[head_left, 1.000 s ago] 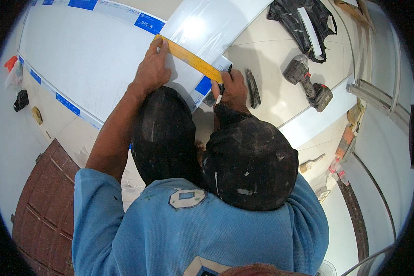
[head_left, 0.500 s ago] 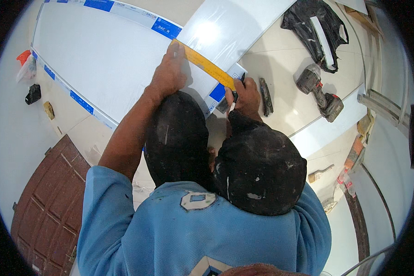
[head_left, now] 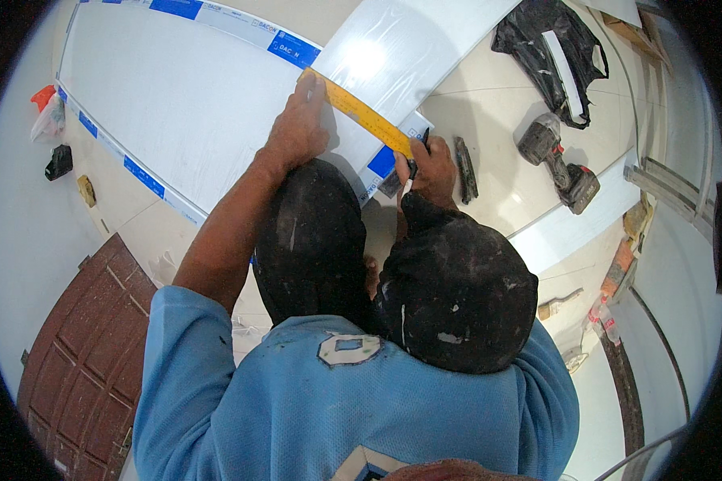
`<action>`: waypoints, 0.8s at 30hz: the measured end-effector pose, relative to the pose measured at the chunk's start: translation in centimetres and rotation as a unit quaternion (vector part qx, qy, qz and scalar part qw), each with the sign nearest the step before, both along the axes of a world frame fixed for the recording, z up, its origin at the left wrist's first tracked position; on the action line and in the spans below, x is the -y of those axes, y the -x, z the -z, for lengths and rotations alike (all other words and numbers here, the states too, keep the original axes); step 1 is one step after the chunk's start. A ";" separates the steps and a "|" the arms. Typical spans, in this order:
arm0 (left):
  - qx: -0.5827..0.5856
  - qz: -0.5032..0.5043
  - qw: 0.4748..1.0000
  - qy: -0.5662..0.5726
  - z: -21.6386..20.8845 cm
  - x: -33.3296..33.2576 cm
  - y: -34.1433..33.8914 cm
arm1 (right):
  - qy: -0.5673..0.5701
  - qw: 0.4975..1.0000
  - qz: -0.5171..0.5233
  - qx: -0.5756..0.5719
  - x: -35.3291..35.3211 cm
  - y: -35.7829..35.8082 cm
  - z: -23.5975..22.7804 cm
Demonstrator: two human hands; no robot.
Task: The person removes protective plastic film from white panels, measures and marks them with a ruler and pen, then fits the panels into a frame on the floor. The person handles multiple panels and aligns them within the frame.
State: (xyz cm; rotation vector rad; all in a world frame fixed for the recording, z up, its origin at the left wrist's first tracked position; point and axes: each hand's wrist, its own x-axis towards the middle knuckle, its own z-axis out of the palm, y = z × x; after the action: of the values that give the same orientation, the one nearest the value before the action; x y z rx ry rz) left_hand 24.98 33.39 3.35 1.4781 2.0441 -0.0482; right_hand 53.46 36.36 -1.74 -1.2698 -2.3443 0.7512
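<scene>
My left hand is closed at the far end of a yellow measuring tape, its fingers pressing the blade near the white panel's far edge. The blade runs diagonally to my right hand, whose fingers close over its other end. The same hand holds a black and white pen, which points down toward me. Under the tape lies a long white panel with blue-printed film along its edges. A small dark grey block shows beside my right hand, partly covered. The tape's case cannot be made out.
Another white panel lies beyond. To the right are a dark bar, a cordless drill and a black bag with a white strip on it. A paintbrush lies near right; a brown panelled door stands left.
Both hands and the tape hold almost the same place. The whole view has shifted very slightly.
</scene>
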 end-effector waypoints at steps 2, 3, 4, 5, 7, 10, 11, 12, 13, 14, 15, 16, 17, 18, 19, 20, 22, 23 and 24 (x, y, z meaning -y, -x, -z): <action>-0.003 0.006 1.000 0.004 -0.2 0.1 0.0 | -0.021 1.000 -0.004 0.000 -0.1 0.0 0.5; 0.003 0.014 1.000 0.009 -0.4 0.2 0.1 | -0.008 1.000 -0.008 0.000 0.0 -0.1 0.5; 0.013 0.028 0.999 0.010 -0.4 0.1 0.2 | 0.001 1.000 -0.006 0.005 -0.1 -0.1 0.2; 0.023 0.041 0.999 0.011 -0.5 -0.1 0.3 | 0.011 1.000 -0.003 0.009 -0.1 -0.1 -0.1; 0.062 0.064 0.996 0.027 -0.7 -0.3 0.6 | 0.002 1.000 0.004 0.015 0.0 -0.3 0.6; 0.066 0.093 0.993 0.028 -0.9 0.2 1.1 | 0.011 1.000 0.003 0.009 0.0 -0.1 0.5; 0.061 0.106 0.992 0.022 -0.9 0.3 1.2 | 0.010 1.000 0.007 0.002 0.0 -0.1 0.5; 0.051 0.113 0.992 0.022 -0.8 0.3 1.2 | 0.008 1.000 0.011 -0.006 0.1 -0.1 0.5; 0.043 0.119 0.992 0.023 -0.6 0.3 1.2 | 0.013 1.000 0.009 -0.002 0.0 0.0 0.2; 0.034 0.125 0.991 0.024 -0.5 0.3 1.1 | 0.019 1.000 0.007 0.002 0.0 0.1 0.0; 0.033 0.121 0.991 0.037 -0.3 0.3 1.0 | 0.024 1.000 0.005 0.006 -0.1 0.0 -0.2; 0.030 0.117 0.992 0.048 -0.6 0.2 0.8 | 0.022 1.000 0.007 0.008 0.0 0.0 -0.1; 0.028 0.113 0.991 0.060 -0.8 0.0 0.6 | 0.020 1.000 0.008 0.011 0.0 -0.1 0.1; 0.039 0.104 0.992 0.066 -0.9 -0.2 0.5 | 0.017 1.000 0.010 0.013 0.1 -0.1 0.2; 0.050 0.093 0.992 0.073 -1.0 -0.3 0.5 | 0.018 1.000 0.008 0.014 0.0 -0.1 0.2; 0.060 0.082 0.992 0.079 -1.1 -0.3 0.4 | 0.019 1.000 0.006 0.016 0.0 -0.1 0.1; 0.032 0.089 0.992 0.085 -1.3 -0.5 0.0 | 0.024 1.000 0.005 0.018 -0.1 -0.2 0.1; 0.018 0.094 0.992 0.087 -1.3 -0.6 -0.1 | 0.028 0.999 0.006 0.017 -0.1 -0.2 0.0; 0.028 0.094 0.992 0.081 -1.2 -0.6 -0.2 | 0.031 0.999 0.007 0.018 -0.1 -0.3 0.0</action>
State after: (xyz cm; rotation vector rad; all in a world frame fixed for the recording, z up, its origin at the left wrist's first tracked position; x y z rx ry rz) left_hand 25.20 34.01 4.58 1.5466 1.8066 -0.2405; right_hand 53.79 36.50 -1.75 -1.3352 -2.3536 0.8102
